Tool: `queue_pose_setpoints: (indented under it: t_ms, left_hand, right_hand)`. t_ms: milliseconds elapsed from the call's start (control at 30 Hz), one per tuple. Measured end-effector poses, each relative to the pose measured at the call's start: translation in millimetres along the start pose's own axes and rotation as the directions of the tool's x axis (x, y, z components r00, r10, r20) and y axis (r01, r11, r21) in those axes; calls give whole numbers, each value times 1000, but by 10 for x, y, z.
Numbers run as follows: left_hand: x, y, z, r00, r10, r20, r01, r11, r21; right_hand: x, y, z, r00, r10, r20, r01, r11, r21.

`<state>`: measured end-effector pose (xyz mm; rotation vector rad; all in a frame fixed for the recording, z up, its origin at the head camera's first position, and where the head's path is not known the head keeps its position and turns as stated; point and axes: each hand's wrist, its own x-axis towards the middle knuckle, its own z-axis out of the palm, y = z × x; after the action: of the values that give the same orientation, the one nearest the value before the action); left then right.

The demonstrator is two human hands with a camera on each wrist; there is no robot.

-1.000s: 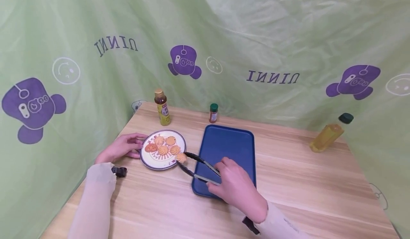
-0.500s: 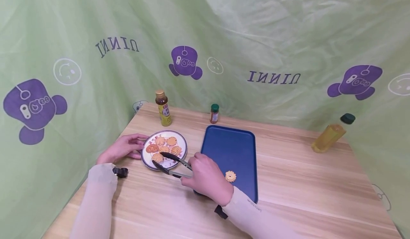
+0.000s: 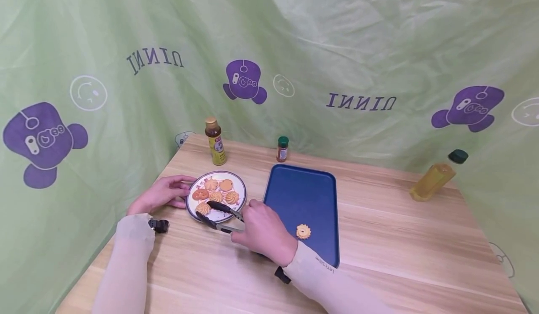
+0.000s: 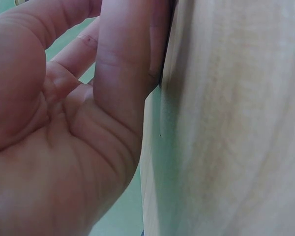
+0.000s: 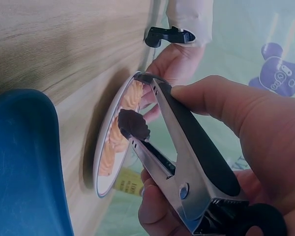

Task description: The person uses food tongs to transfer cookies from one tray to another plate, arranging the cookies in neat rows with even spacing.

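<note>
Black-tipped tongs (image 3: 219,215) in the right hand (image 3: 262,232) point left from the grip, their arms spread over the plate (image 3: 191,210), straddling the nearest cookie (image 3: 203,208) without pinching it. The left hand (image 3: 157,194), fingers relaxed, steadies the plate's left rim.

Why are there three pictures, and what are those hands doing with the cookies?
They are a person's two hands, filmed by three cameras. The big picture comes from a camera on the head, looking down at a wooden table. The other two come from cameras on each wrist, so they look very close up and sideways. The right hand grips black tongs, open around a cookie on the plate. The left hand touches the plate's edge with relaxed fingers. One cookie already lies on the blue tray. Three bottles stand at the back.
</note>
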<state>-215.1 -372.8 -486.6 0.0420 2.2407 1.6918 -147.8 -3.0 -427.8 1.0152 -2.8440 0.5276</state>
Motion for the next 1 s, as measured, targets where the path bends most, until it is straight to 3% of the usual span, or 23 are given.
queue_pose_setpoints:
  t_ms: [667,1000]
  left_hand:
    - [-3,-10,-11,1000,-2,-5,2,1000,-12]
    - [-6,-4,-13,1000,-12,-5,12,1000,-5]
  right_hand:
    - [-25,-9,-49,998,57,38,-60,994,88]
    - [-222,89,-164,997,71,32,-74,993,96]
